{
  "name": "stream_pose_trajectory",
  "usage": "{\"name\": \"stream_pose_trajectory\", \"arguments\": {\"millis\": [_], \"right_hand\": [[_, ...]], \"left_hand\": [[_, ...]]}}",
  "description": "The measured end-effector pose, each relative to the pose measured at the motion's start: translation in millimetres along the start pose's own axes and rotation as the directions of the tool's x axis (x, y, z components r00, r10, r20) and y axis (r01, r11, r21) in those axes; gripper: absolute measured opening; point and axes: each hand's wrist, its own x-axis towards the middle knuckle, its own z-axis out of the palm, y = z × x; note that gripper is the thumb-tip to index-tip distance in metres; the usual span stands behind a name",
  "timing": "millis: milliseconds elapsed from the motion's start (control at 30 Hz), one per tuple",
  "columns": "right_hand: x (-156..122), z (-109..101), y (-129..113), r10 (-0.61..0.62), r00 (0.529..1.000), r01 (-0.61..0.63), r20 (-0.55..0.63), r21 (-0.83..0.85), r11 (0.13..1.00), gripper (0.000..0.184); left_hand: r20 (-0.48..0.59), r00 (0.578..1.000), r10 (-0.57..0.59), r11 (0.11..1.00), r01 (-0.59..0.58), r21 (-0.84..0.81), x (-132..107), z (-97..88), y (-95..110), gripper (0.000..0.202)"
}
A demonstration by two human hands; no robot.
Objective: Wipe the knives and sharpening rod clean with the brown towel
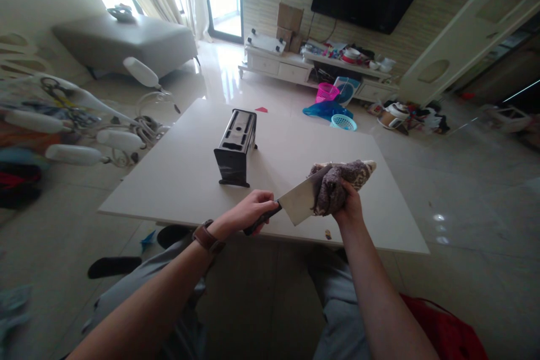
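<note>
My left hand is closed around the dark handle of a broad cleaver, whose blade points right over the near edge of a white low table. My right hand grips a brown patterned cloth that is pressed against the far side of the blade. A brown watch sits on my left wrist. A black knife block stands upright on the table, a little beyond my left hand and apart from it.
A small crumb lies near the table's front edge. Black slippers rest on the floor at lower left. A drying rack with clutter stands left. Pink and blue baskets and a TV cabinet lie beyond.
</note>
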Motion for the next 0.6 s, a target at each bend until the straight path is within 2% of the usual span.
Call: {"name": "stream_pose_trajectory", "arguments": {"millis": [133,200,300,500,600], "right_hand": [[7.7,-8.7,-16.1,-0.077,0.997,0.077,-0.012,0.02,0.997,0.018],[9.3,-11.3,-22.1,-0.108,0.994,0.109,-0.027,0.042,0.993,0.018],[7.8,-10.3,-22.5,-0.088,0.996,0.089,-0.012,0.052,0.995,0.023],[-9.3,8.7,9.3,0.025,1.0,-0.024,-0.018,0.029,0.999,0.027],[-26.4,22.0,32.1,0.103,0.992,-0.103,0.075,-0.013,0.995,0.03]], "left_hand": [[0.015,1.0,-0.005,0.999,0.004,0.039,-6.4,-9.8,2.6,0.034],[-0.022,1.0,-0.001,1.0,0.001,0.023,-9.9,-12.9,4.3,0.033],[-0.11,0.994,0.027,0.998,-0.033,-0.05,-11.5,-12.8,6.2,0.03],[-0.26,0.953,0.152,0.961,-0.205,-0.188,1.7,-2.3,0.2,0.031],[-0.312,0.932,0.186,0.946,-0.256,-0.201,10.6,3.8,-6.8,0.035]]}}
